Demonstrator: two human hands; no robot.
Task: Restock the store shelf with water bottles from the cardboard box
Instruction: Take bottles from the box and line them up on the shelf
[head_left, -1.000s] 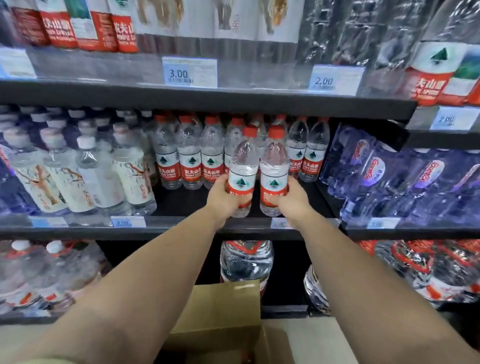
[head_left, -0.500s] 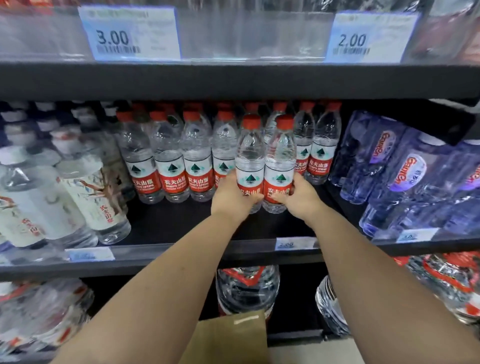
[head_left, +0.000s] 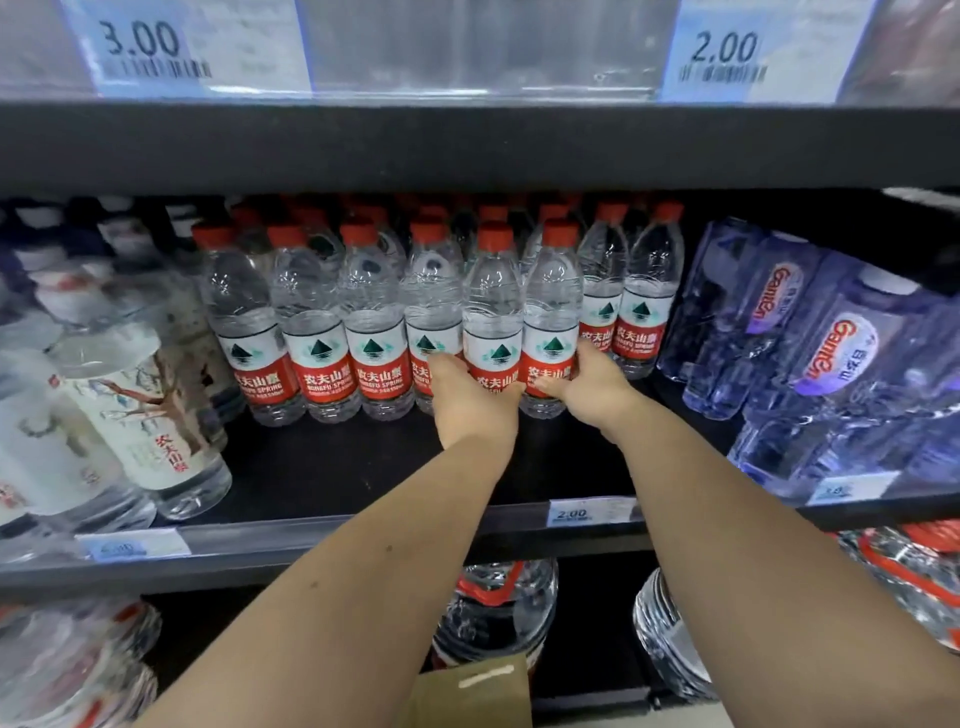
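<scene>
Right at the bottom edge, a flap of the cardboard box (head_left: 467, 691) pokes up below the shelf (head_left: 311, 543). Both bare forearms reach up over the shelf's front edge, passing the 2.00 price tag (head_left: 571, 514) on its strip. The left hand (head_left: 470, 402) is wrapped round the lower part of the left bottle (head_left: 492, 312), thumb up its left side and fingers curled across the label. The right hand (head_left: 589, 387) has the right bottle (head_left: 551, 306) the same way, gripping from the right. The two are upright and touching side by side, mid-shelf and well back from the front edge. Both are clear, with red caps and white-and-red labels with a green peak logo. They're pretty much level with the row of matching bottles (head_left: 311, 332) running off to the left. Blue-tinted packs (head_left: 810, 338) crowd the shelf's right end, and white-label bottles (head_left: 140, 415) fill the left.
</scene>
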